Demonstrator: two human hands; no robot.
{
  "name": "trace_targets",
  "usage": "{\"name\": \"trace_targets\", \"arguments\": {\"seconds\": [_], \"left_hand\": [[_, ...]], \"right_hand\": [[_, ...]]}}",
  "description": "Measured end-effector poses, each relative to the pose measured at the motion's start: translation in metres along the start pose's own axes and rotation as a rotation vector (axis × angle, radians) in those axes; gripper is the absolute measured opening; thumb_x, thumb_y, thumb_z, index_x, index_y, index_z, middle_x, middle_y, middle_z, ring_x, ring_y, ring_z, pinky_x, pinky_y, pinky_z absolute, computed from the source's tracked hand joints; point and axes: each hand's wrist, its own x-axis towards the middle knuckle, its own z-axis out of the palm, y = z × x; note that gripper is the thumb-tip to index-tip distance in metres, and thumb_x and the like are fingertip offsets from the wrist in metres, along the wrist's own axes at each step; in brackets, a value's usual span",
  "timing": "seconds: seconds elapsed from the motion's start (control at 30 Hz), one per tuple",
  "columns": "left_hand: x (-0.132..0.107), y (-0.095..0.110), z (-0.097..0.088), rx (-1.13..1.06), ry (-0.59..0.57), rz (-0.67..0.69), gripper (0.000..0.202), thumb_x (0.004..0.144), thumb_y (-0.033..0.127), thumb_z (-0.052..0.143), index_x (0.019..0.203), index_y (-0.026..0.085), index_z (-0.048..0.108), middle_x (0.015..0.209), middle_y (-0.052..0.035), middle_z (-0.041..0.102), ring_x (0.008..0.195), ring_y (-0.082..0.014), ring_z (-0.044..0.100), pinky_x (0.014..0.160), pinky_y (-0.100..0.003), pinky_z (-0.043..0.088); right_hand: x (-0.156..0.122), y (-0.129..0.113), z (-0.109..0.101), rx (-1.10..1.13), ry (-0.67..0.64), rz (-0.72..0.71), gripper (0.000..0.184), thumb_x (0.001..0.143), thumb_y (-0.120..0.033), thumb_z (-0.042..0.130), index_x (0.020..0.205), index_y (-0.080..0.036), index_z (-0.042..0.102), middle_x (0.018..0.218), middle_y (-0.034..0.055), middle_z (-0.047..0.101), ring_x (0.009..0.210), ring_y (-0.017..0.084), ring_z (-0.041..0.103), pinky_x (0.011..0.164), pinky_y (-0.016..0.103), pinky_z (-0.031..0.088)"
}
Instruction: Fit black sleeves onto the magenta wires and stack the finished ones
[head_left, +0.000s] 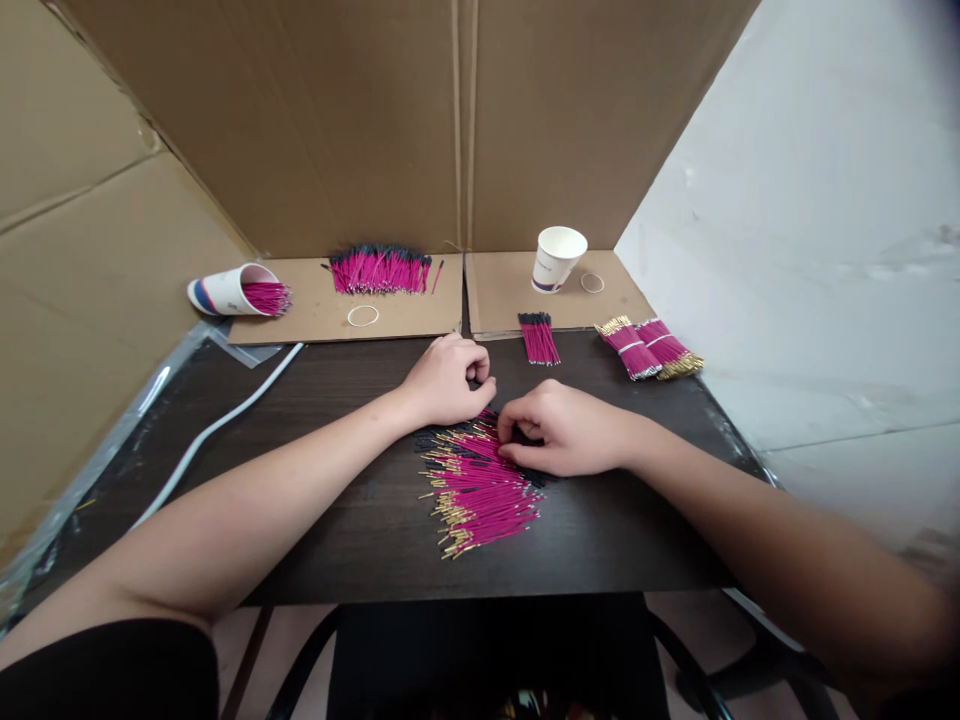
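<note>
A loose pile of short magenta wires [487, 500] lies on the dark table in front of me, many with gold tips and some with black ends. My left hand [450, 380] is at the pile's far edge, its fingers curled in and thumb pressed near them. My right hand [566, 430] rests over the pile's right side, with thumb and fingertips bent towards each other at the wires. Whatever either hand pinches is too small or hidden to make out. Beyond the hands lies a small row of black-ended magenta wires [539, 340].
Two banded wire bundles [649, 348] lie at the right. A white paper cup [558, 260] stands on cardboard [495, 295], beside a rubber band [592, 283]. Further left are a wire heap [381, 270], another band [363, 316], a tipped cup [225, 291] holding wires, and a white cable [214, 425].
</note>
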Motion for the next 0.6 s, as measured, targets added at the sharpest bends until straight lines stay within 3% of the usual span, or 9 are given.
{"name": "trace_targets", "arguments": {"seconds": [0.3,0.6], "left_hand": [[-0.001,0.001,0.002,-0.052,0.059,-0.022,0.017,0.086,0.014,0.087,0.077,0.021,0.074,0.075,-0.0008,0.071,0.077,-0.0247,0.067,0.078,-0.04,0.053],[0.0,0.0,0.004,-0.098,0.101,0.007,0.014,0.086,0.01,0.087,0.079,0.021,0.082,0.075,0.0002,0.075,0.073,-0.0232,0.071,0.075,-0.039,0.056]], "right_hand": [[0.0,-0.003,0.001,-0.135,0.002,0.056,0.005,0.094,-0.015,0.083,0.095,-0.016,0.078,0.074,-0.0027,0.068,0.06,0.014,0.054,0.065,0.032,0.035],[-0.001,-0.012,0.005,-0.348,-0.055,0.066,0.008,0.105,-0.019,0.075,0.098,-0.015,0.076,0.083,0.0034,0.074,0.068,0.019,0.059,0.066,0.035,0.031]]}}
